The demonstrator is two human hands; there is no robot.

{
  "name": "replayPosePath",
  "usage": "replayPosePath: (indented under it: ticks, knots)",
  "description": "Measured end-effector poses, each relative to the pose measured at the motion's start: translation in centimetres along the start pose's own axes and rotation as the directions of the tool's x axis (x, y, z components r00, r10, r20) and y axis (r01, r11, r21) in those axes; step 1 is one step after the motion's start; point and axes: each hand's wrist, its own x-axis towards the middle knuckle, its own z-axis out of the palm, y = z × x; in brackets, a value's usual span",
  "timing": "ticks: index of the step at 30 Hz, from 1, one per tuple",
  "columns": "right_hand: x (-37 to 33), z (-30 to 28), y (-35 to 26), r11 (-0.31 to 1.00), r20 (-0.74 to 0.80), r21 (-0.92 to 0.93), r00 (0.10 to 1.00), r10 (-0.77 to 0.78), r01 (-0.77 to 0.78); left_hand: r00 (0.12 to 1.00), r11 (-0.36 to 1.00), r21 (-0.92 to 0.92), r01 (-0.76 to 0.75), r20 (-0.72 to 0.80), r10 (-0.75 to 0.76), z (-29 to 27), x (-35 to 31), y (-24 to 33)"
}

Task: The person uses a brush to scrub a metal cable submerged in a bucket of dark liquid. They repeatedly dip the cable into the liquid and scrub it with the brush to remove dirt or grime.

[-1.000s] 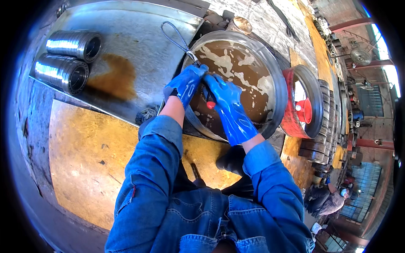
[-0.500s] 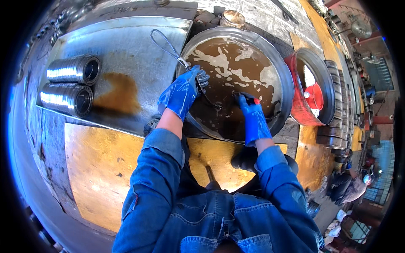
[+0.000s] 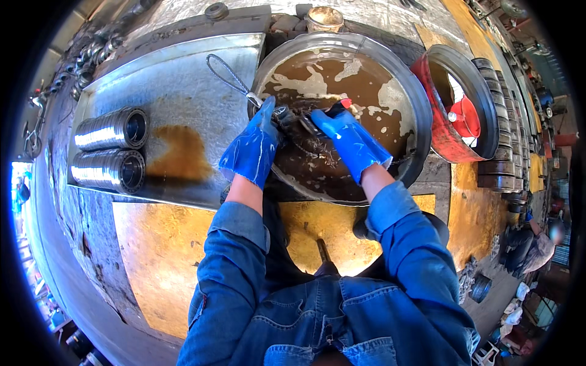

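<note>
Workshop floor, yellow board (image 3: pixel 162 256) underfoot, metal tray (image 3: pixel 183 55) L of a round tub (image 3: pixel 423 122) of brown liquid (image 3: pixel 369 85). Vs. half a sec ago, our R hand (image 3: pixel 351 137) has come over from the tub's near R side to just beside our L hand (image 3: pixel 251 146), so dark tool & parts are now close tog.; contact unclear. L grips the wire loop (image 3: pixel 245 91) at its lower end, loop poking over the tray's R edge; dark parts (image 3: pixel 285 119) at L fingers, inside the tub's L rim. R holds a red-tipped dark tool (image 3: pixel 337 110). No brands, labels or writing legible; whitish streaks on gloves (image 3: pixel 366 149), glare or print, can't tell.
</note>
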Motion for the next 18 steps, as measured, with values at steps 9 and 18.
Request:
replayPosePath:
  ticks: [9,18]
  knots:
    - [-3.0,3.0,-5.1,0.945,-0.063,0.327,0.998,0.015,0.007,0.999,0.994,0.106,-0.015,0.053,0.009,-2.2,0.9,-0.3]
    - [-4.5,2.0,-1.9,0.981,0.119,0.184,0.992,0.034,-0.055,0.988,0.985,-0.12,0.126,0.105,-0.113,-9.0,4.3,-0.5]
